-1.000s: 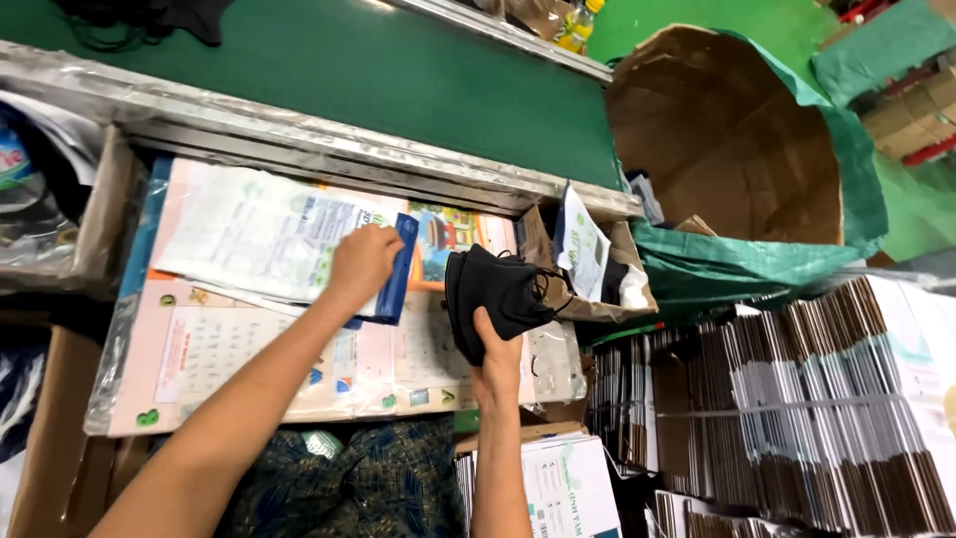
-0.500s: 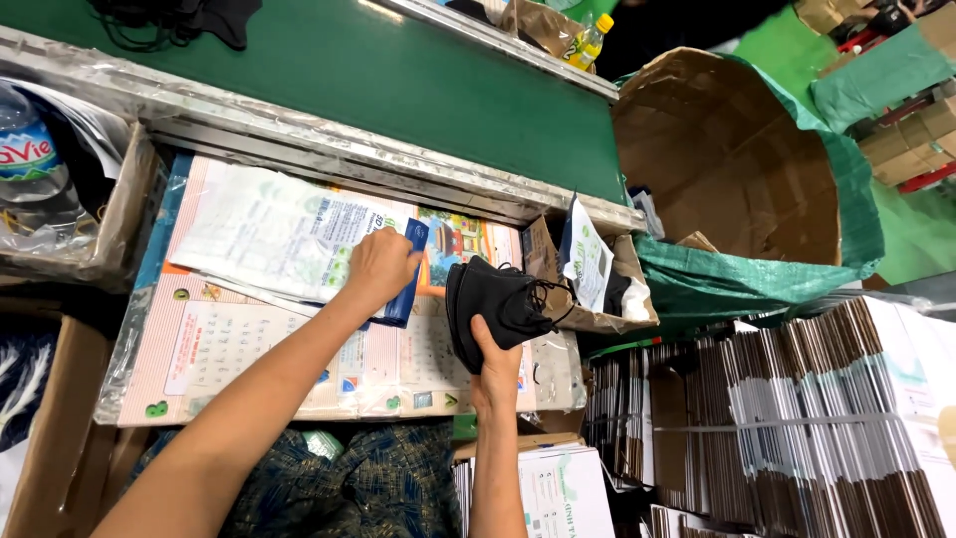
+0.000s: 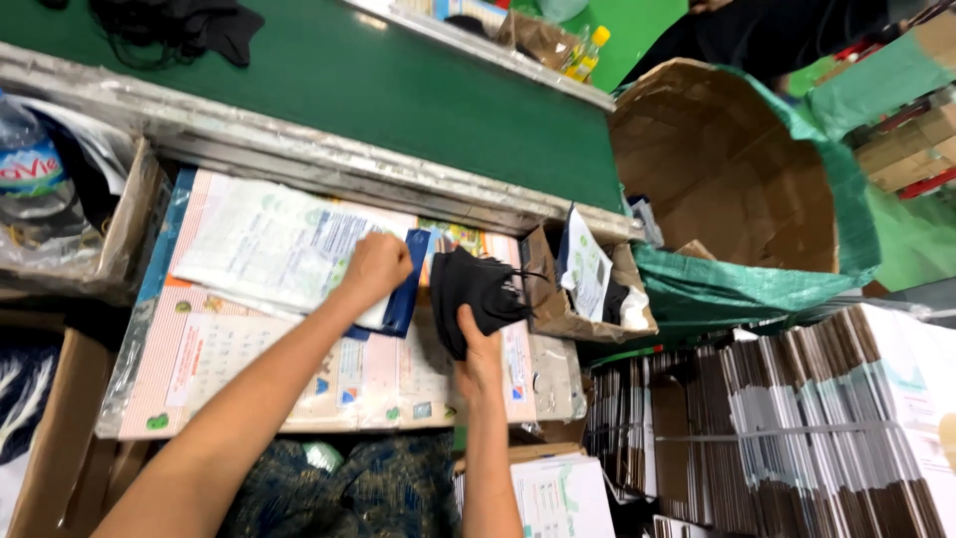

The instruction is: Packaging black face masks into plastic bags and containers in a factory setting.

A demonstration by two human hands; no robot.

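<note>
Both hands are busy on the printed sheet (image 3: pixel 249 369) that covers the worktop. From where I stand, the right hand (image 3: pixel 480 361) has its fingers closed around a small stack of black face masks (image 3: pixel 476 291), holding them just above the sheet with the ear loops trailing to the right. The left hand (image 3: pixel 374 269) is curled in a loose fist, pressing down on a white and blue flat packet (image 3: pixel 289 254) that lies on the sheet just left of the masks; whether it grips the packet or only rests on it I cannot tell.

Below the worktop a box of printed cartons (image 3: pixel 563 498) stands by the right forearm. To the right of the masks sits a small open cardboard box (image 3: pixel 588 314) with paper and dark scraps inside. Bundles of flattened cartons (image 3: pixel 797 428) stand on edge at lower right. A plastic water bottle (image 3: pixel 30 169) lies in a tray at the far left. Beyond the metal rail runs a green conveyor belt (image 3: pixel 398 90), and a large cardboard drum lined with green sacking (image 3: pixel 737 179) stands past it on the right.
</note>
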